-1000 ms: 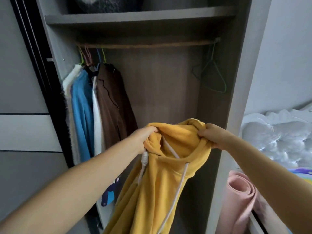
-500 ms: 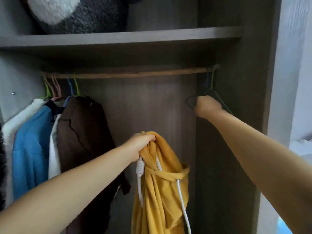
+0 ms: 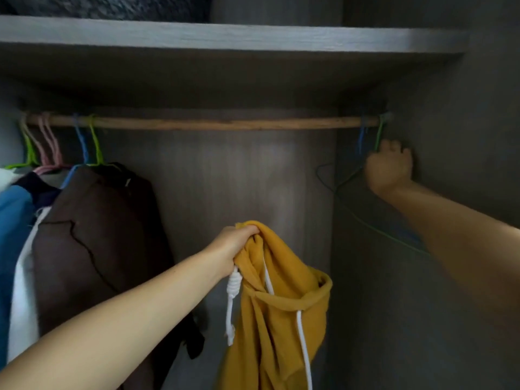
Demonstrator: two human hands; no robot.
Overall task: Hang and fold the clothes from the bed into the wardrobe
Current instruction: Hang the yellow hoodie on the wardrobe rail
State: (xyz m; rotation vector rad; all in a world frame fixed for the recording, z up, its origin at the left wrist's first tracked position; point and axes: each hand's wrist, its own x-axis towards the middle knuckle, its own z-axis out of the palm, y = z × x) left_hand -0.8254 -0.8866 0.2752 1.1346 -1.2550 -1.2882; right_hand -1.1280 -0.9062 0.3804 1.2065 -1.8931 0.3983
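The wardrobe [image 3: 247, 175] fills the view, its grey-brown back panel bare in the middle. A thick grey shelf [image 3: 225, 35] runs across near the top, with something dark and fuzzy lying on it at the upper left; what it is cannot be told. Just under the shelf a wooden rail [image 3: 202, 123] spans the wardrobe from side to side, and everything else sits relative to that rail.

At the rail's left end hang several clothes on coloured hangers: a brown garment [image 3: 95, 243] nearest the middle, then a white one [image 3: 24, 291], and a blue one [image 3: 11, 220] at the far left edge.

Below the middle of the rail, well apart from it, hangs the yellow hoodie [image 3: 281, 319], its hood drooping open to the right and its white drawcord [image 3: 233, 294] dangling, knotted, on the left side. The left hand [image 3: 235, 244] grips the hoodie by a bunched fold at its top, fingers curled tight round the cloth, the arm reaching in from the lower left.

At the rail's right end two empty wire hangers hook over the wood, a blue hanger [image 3: 361, 139] and just right of it a green hanger [image 3: 378, 136]. The right hand [image 3: 389, 167] is up just below that end, fingers curled at the green hanger's neck; whether it truly grips the wire or only touches it cannot be told.
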